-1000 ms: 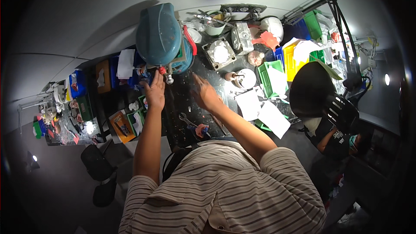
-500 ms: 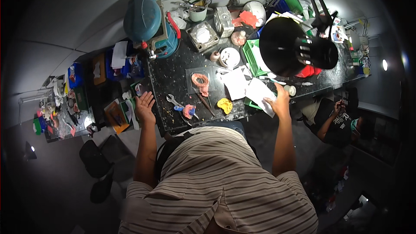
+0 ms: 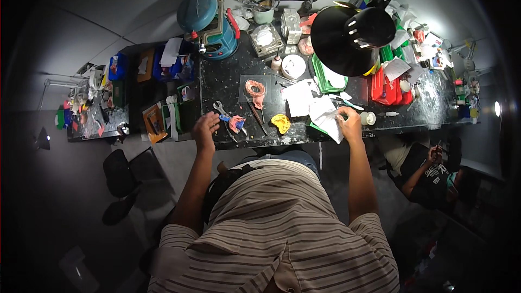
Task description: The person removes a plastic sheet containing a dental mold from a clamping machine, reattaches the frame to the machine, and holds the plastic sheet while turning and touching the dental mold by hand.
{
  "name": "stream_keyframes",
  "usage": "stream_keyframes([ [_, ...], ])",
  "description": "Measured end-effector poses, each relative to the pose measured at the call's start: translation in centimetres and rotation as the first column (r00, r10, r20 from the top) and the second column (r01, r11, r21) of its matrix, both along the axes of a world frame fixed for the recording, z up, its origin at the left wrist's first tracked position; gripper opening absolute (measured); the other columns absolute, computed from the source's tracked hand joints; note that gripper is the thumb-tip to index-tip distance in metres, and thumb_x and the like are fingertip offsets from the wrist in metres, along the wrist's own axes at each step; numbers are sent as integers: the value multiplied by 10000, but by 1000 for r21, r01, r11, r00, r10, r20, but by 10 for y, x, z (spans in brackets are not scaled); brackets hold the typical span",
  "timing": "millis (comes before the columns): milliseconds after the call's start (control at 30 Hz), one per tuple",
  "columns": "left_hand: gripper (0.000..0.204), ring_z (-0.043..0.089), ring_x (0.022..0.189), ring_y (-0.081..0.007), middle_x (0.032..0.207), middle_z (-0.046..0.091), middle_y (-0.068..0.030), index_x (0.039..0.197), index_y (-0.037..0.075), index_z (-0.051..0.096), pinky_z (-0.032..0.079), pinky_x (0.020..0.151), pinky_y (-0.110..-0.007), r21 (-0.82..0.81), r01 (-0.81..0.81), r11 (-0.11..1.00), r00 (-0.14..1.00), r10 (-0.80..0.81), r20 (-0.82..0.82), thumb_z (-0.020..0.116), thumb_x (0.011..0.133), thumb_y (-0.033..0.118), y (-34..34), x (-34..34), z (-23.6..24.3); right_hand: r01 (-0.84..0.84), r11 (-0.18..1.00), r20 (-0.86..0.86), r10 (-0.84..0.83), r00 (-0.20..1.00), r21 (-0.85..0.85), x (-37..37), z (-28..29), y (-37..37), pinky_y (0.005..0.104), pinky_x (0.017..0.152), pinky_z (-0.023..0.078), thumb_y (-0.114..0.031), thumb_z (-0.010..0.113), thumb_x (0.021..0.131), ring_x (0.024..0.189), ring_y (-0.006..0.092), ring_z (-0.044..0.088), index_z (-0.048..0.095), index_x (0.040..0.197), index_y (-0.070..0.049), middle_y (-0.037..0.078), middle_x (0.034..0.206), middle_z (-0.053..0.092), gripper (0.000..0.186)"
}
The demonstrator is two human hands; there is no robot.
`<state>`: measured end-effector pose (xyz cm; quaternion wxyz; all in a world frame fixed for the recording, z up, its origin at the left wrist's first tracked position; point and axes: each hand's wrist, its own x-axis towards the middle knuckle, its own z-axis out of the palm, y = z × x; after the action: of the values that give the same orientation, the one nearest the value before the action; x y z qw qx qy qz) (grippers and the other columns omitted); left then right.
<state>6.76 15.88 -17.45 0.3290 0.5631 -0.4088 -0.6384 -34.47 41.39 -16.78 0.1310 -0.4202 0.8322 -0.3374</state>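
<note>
Near the front edge of the black workbench (image 3: 225, 84), in the head view, a creased white sheet (image 3: 325, 116) lies just right of another paper (image 3: 297, 99). The right hand (image 3: 351, 123) pinches its right side, thumb and fingertips drawn together; a small white jar (image 3: 368, 118) stands just beyond that hand. At the bench's left front corner, the left hand (image 3: 205, 129) has its fingers loosely extended, with nothing visible in them, near a wrench (image 3: 219, 107) and a pink-and-blue piece (image 3: 236, 123).
</note>
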Motion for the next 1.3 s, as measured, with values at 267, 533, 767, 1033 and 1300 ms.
stream_keyframes([
  [267, 286, 646, 804, -120, 982, 697, -85, 1127, -3, 643, 490, 695, -227, -19, 395, 918, 903, -385, 192, 662, 905, 176, 67, -52, -24, 69, 979, 294, -11, 956, -189, -17, 38, 15, 302, 775, 519, 22, 618, 865, 836, 173, 676, 653, 942, 6, 104, 858, 695, 87],
  [533, 733, 605, 1092, -321, 1293, 550, -216, 1343, 4, 482, 494, 918, -398, -223, 741, 633, 564, -409, 717, 817, 756, 288, 95, -132, -41, 0, 980, 281, 57, 958, -200, -25, 73, 27, 301, 787, 519, 32, 621, 859, 849, 176, 679, 650, 941, 10, 109, 871, 695, 90],
  [767, 1086, 408, 1331, -398, 1445, 385, -235, 1482, 43, 272, 376, 1089, -456, -25, 746, 665, 436, -461, 773, 893, 637, 326, 114, -154, -34, -66, 982, 301, 117, 946, -176, -28, 51, 26, 310, 784, 522, 16, 630, 857, 830, 195, 692, 664, 948, -3, 115, 869, 701, 99],
  [1033, 1002, 411, 1317, -408, 1433, 396, -237, 1480, 34, 281, 368, 1084, -456, -173, 697, 696, 500, -298, 813, 850, 691, 276, 131, -147, -36, -110, 989, 243, 132, 961, -102, -35, 28, 14, 309, 712, 516, -29, 653, 845, 728, 198, 675, 673, 940, -8, 117, 792, 686, 99],
  [1300, 645, 496, 1240, -410, 1328, 506, -246, 1370, -13, 448, 403, 1042, -437, -535, 606, 589, 756, -215, 619, 721, 809, 147, 144, -124, -9, -162, 986, -135, 154, 979, -51, -21, 40, 29, 434, 982, 424, -143, 698, 824, 1110, 368, 569, 625, 1165, -37, 175, 1139, 645, 364],
])
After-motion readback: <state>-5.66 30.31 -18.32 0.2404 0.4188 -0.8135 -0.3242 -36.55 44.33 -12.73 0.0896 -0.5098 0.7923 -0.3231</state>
